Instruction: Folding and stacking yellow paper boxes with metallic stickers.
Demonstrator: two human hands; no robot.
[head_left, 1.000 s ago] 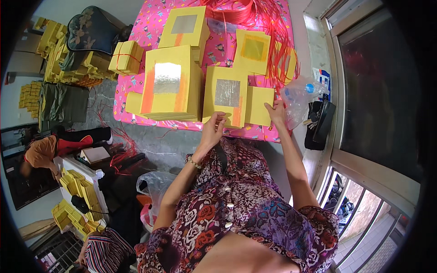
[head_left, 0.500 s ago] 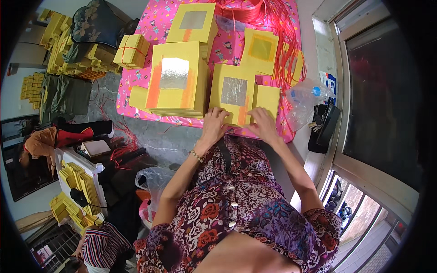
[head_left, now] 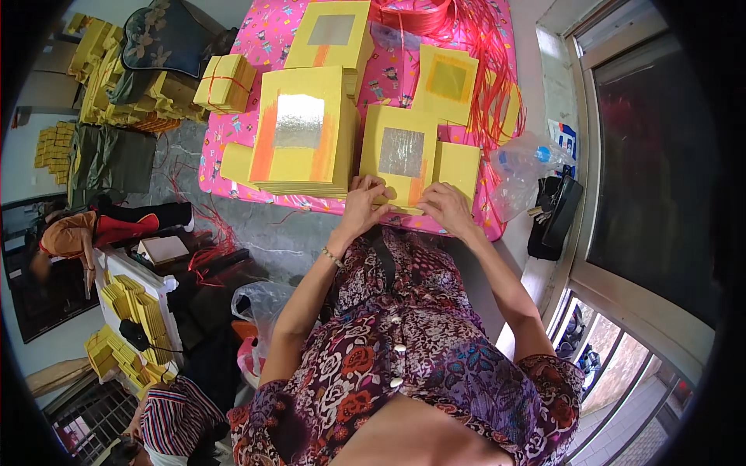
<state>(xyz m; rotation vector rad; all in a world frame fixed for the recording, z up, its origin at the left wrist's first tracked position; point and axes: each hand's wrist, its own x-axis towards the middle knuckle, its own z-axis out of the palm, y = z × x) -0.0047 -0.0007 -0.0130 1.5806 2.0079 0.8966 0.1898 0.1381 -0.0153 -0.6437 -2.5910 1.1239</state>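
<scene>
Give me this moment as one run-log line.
left hand: on near edge of yellow paper stack with silver foil square | right hand: same stack | pink patterned table cover beneath

A yellow paper stack [head_left: 404,159] with a silver foil square lies flat at the worktop's near edge

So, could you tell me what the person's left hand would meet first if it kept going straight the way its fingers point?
Probably the silver foil square on the yellow paper stack that the left hand rests on.

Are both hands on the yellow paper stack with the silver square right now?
Yes, the left hand and right hand both rest on the near edge of the yellow paper stack.
</scene>
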